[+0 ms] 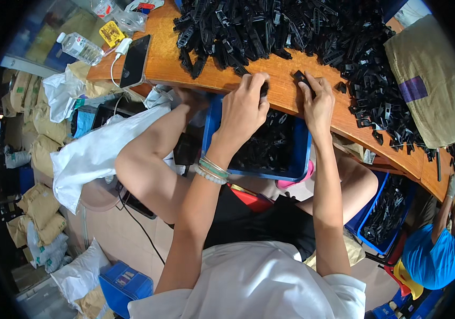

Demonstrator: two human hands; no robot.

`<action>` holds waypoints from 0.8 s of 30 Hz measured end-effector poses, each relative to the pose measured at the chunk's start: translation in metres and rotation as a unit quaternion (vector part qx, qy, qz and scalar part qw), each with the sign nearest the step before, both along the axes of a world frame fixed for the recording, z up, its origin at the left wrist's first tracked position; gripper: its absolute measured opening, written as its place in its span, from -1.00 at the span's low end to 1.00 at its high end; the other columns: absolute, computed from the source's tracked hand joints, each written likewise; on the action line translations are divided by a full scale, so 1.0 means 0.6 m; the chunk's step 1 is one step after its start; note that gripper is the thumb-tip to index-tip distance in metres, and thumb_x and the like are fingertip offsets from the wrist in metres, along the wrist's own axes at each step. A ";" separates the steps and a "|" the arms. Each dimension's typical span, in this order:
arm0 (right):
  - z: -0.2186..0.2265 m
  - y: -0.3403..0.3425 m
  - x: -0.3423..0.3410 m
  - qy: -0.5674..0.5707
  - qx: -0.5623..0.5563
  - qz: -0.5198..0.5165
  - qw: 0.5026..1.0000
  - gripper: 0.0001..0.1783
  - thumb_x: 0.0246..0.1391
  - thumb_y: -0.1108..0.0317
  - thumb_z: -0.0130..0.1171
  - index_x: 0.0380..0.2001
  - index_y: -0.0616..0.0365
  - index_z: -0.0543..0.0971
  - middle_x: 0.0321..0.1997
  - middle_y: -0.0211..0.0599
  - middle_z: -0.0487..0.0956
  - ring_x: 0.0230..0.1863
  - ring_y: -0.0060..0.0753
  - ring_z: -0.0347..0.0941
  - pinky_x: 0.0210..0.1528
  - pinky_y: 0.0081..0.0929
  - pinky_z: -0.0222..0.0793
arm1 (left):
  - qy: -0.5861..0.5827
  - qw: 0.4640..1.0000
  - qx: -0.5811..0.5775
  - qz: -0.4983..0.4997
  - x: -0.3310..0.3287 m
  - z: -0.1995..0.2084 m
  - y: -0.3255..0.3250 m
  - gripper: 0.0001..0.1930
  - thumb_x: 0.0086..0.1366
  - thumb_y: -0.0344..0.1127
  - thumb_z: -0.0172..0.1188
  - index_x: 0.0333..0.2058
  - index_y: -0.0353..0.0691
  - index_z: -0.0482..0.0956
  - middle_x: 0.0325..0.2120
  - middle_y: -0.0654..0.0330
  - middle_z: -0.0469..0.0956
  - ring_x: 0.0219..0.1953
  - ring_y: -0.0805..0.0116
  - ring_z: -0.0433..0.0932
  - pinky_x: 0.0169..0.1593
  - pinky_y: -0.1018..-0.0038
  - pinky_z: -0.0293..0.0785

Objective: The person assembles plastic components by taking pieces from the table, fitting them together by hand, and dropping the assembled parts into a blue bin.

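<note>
My left hand (243, 109) is closed at the front edge of the wooden table (158, 58), with a small black plastic part (264, 89) showing between thumb and fingers. Just to the right, my right hand (319, 103) pinches another black plastic piece (300, 78) over the tabletop. Its exact kind is too small to tell. Below both hands, between my knees, sits a blue bin (308, 146) holding many black parts. A large heap of long black plastic parts (243, 32) covers the far side of the table. Smaller black pieces (368, 101) lie to the right.
A phone (135, 61), a white charger (123, 46) and a plastic bottle (80, 48) lie at the left. A tan sack (429, 80) rests on the right. Another blue bin (380, 249) stands below, near a person in blue (433, 258). Sacks (41, 207) line the left floor.
</note>
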State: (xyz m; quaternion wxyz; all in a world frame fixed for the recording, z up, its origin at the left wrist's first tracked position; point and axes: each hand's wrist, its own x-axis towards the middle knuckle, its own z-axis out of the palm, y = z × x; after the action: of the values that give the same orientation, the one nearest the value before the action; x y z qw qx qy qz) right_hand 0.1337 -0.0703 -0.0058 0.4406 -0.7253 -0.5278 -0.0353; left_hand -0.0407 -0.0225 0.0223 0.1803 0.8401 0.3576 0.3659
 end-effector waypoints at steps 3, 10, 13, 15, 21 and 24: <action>-0.002 0.000 -0.001 -0.040 -0.019 -0.018 0.999 -0.68 0.06 0.43 0.20 -0.10 0.32 0.58 -0.38 -0.04 0.50 -0.35 -0.16 0.44 -0.21 -0.42 0.33 | -0.144 0.981 -0.127 -0.027 0.001 0.000 0.000 -0.70 0.07 -0.48 0.29 -0.23 -0.29 0.41 -0.41 0.08 0.53 -0.47 0.32 0.55 -0.36 0.45 0.46; 0.007 -0.008 0.005 0.086 0.004 0.032 0.996 -0.71 -0.01 0.42 0.23 -0.17 0.27 0.62 -0.34 -0.11 0.54 -0.23 -0.17 0.40 -0.11 -0.36 0.29 | -0.126 0.988 -0.059 -0.065 -0.010 -0.040 0.040 -0.78 -0.04 -0.49 0.37 -0.35 -0.33 0.61 -0.37 0.13 0.55 -0.29 0.26 0.51 -0.17 0.44 0.42; 0.023 -0.024 -0.005 0.143 -0.041 0.160 0.976 -0.75 -0.06 0.42 0.27 -0.23 0.21 0.66 -0.30 -0.24 0.56 -0.15 -0.28 0.35 -0.06 -0.44 0.25 | -0.072 0.990 -0.054 -0.106 -0.020 -0.038 0.063 -0.73 -0.10 -0.46 0.39 -0.34 -0.32 0.64 -0.36 0.15 0.53 -0.23 0.20 0.46 -0.10 0.38 0.39; 0.022 -0.024 -0.001 0.154 -0.059 0.171 0.971 -0.74 -0.07 0.42 0.28 -0.23 0.22 0.66 -0.30 -0.26 0.55 -0.17 -0.29 0.35 -0.07 -0.44 0.25 | -0.088 0.984 -0.096 -0.122 -0.022 -0.034 0.074 -0.71 -0.11 -0.46 0.40 -0.32 -0.34 0.63 -0.35 0.15 0.52 -0.23 0.22 0.47 -0.11 0.39 0.40; 0.031 -0.009 -0.015 0.164 -0.072 0.196 0.964 -0.72 -0.12 0.47 0.31 -0.23 0.25 0.65 -0.31 -0.26 0.54 -0.21 -0.29 0.36 -0.09 -0.42 0.27 | -0.084 0.979 -0.116 -0.145 -0.032 -0.029 0.079 -0.72 -0.09 -0.50 0.38 -0.33 -0.38 0.61 -0.35 0.14 0.51 -0.22 0.24 0.49 -0.10 0.44 0.40; 0.032 -0.011 -0.014 0.161 -0.078 0.188 0.966 -0.71 -0.16 0.51 0.32 -0.25 0.27 0.64 -0.32 -0.25 0.54 -0.23 -0.27 0.37 -0.11 -0.43 0.28 | -0.081 0.976 -0.140 -0.144 -0.035 -0.025 0.080 -0.74 -0.09 -0.51 0.38 -0.34 -0.38 0.62 -0.37 0.16 0.50 -0.25 0.25 0.47 -0.12 0.44 0.39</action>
State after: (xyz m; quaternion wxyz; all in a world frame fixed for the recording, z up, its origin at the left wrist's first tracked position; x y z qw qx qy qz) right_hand 0.1254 -0.0769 0.0133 0.4602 -0.6417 -0.5777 0.2068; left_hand -0.0618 0.0253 0.0075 0.3756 0.8165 0.2650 0.3493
